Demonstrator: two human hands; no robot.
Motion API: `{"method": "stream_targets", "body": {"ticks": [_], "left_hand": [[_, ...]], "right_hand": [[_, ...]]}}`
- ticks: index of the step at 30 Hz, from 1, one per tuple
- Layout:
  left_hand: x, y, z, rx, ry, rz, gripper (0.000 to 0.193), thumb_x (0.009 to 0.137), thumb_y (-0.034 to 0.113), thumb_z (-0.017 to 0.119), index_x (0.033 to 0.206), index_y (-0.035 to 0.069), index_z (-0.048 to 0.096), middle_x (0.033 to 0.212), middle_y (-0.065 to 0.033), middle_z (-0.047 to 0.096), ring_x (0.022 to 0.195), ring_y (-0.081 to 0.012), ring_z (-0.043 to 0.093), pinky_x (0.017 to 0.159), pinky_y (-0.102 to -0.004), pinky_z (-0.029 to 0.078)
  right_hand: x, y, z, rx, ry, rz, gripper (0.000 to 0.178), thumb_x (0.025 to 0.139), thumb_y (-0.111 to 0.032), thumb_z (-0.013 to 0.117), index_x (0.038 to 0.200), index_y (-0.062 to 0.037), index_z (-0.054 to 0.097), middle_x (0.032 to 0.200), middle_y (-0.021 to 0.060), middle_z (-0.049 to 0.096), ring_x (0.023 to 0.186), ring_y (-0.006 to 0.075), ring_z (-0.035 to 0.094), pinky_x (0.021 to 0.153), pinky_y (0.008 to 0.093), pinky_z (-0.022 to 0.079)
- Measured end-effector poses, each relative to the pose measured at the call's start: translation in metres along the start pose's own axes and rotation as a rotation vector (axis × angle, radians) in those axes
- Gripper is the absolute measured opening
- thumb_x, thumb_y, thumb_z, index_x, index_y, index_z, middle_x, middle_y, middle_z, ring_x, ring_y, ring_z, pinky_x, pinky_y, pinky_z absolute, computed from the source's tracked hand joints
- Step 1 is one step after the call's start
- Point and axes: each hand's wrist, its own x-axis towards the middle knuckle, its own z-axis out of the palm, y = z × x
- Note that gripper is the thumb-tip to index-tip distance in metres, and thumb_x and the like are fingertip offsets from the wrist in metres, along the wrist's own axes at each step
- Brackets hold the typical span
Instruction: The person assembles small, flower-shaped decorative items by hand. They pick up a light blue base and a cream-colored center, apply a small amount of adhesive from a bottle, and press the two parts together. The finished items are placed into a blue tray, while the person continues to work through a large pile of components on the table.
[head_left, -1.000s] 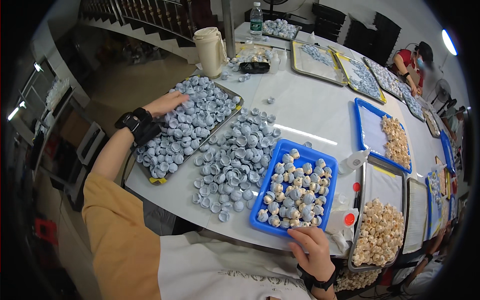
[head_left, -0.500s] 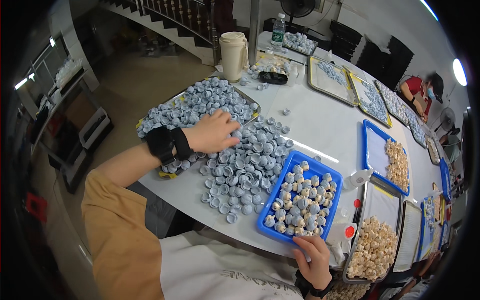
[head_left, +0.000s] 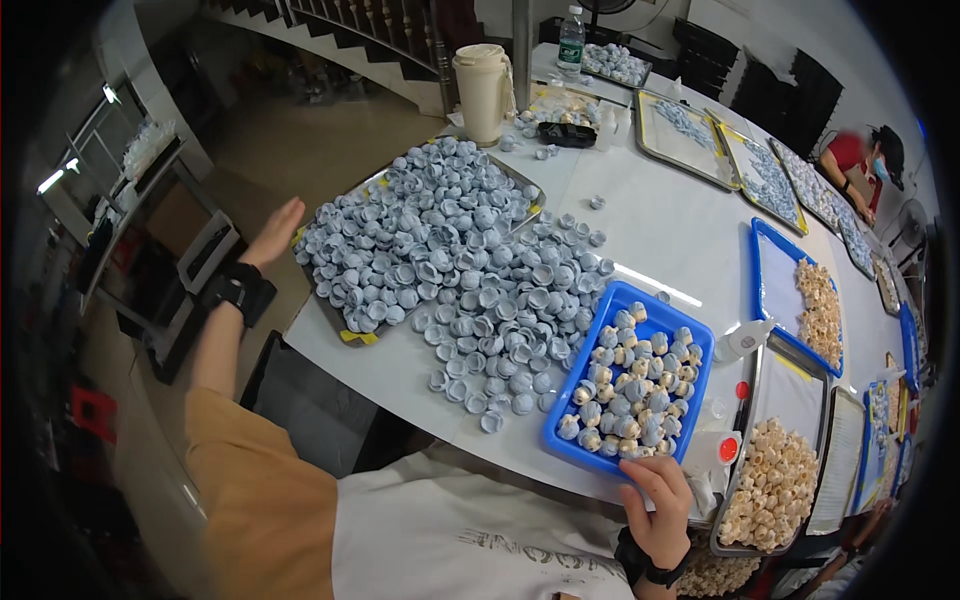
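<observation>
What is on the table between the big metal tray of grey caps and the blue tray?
In the head view, a loose heap of grey caps lies on the white table, between the metal tray and the blue tray.

One cream jug (head_left: 482, 90), one water bottle (head_left: 570, 40) — two hands.

Metal tray (head_left: 532, 187) of caps (head_left: 410, 240) is sitting at the table's (head_left: 660, 230) left edge, left hand (head_left: 272, 233) hovering just off its left side. Loose caps (head_left: 500, 330) are spilling right of it toward the bin (head_left: 628, 380), right hand (head_left: 660, 500) touching the bin's near rim. Pitcher (head_left: 483, 92) is standing behind the tray.
</observation>
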Motion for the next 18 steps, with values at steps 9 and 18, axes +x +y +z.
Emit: {"method": "stream_targets", "body": {"ticks": [9, 18], "left_hand": [[0.014, 0.042, 0.046, -0.114, -0.131, 0.032, 0.064, 0.093, 0.047, 0.036, 0.134, -0.002, 0.036, 0.142, -0.0128, 0.033, 0.133, -0.0223, 0.028, 0.108, -0.0290, 0.019], [0.005, 0.058, 0.051, -0.247, -0.137, 0.201, 0.044, 0.093, 0.030, 0.039, 0.121, -0.004, 0.047, 0.124, -0.0099, 0.047, 0.120, -0.0194, 0.041, 0.102, -0.0267, 0.026]], "right_hand": [[-0.002, 0.006, -0.002, -0.046, 0.022, 0.025, 0.020, 0.074, 0.000, 0.062, 0.094, 0.0014, 0.063, 0.088, 0.0150, 0.061, 0.080, 0.0291, 0.058, 0.071, 0.0346, 0.046], [0.001, 0.010, 0.002, -0.009, -0.045, 0.017, 0.022, 0.073, 0.001, 0.062, 0.095, 0.0014, 0.063, 0.088, 0.0149, 0.061, 0.078, 0.0282, 0.059, 0.069, 0.0337, 0.047]]}}
